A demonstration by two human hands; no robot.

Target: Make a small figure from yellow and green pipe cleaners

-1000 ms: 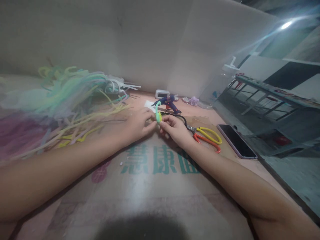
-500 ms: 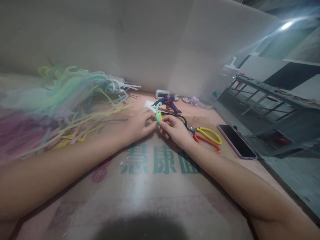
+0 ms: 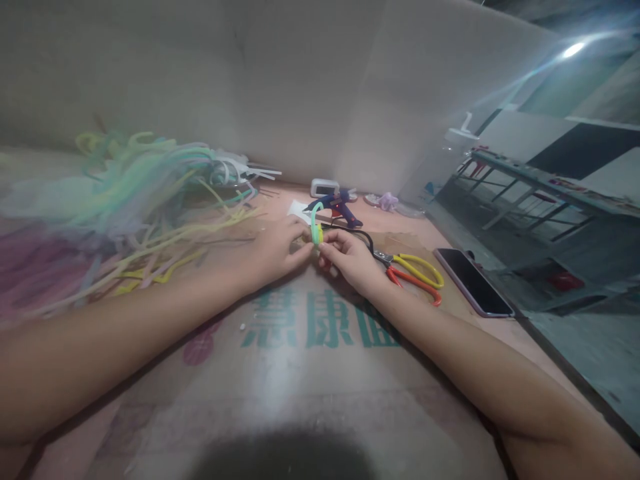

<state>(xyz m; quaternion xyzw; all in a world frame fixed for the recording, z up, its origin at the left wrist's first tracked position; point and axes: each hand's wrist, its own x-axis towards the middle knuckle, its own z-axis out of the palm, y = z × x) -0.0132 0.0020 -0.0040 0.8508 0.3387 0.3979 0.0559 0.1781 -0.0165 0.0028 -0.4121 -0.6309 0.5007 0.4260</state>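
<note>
Between my hands, over the middle of the table, is a small piece of bent pipe cleaners [image 3: 317, 230], mint green with a yellow part on its right side and a green loop sticking up. My left hand [image 3: 283, 247] pinches it from the left with thumb and fingers. From the right, my right hand [image 3: 347, 257] grips it between thumb and forefinger. Just behind it lies a dark blue glue gun [image 3: 335, 203] with its black cord. Scissors [image 3: 407, 270] with one yellow and one red-orange handle rest right of my right hand.
Many loose pastel pipe cleaners [image 3: 165, 167] pile up at the left. A phone [image 3: 473, 281] lies near the table's right edge. Behind stand a small white device [image 3: 325, 188], a purple curled piece [image 3: 388, 201] and a clear bottle [image 3: 460, 137]. Brown sheet [image 3: 280, 380] covers the table front.
</note>
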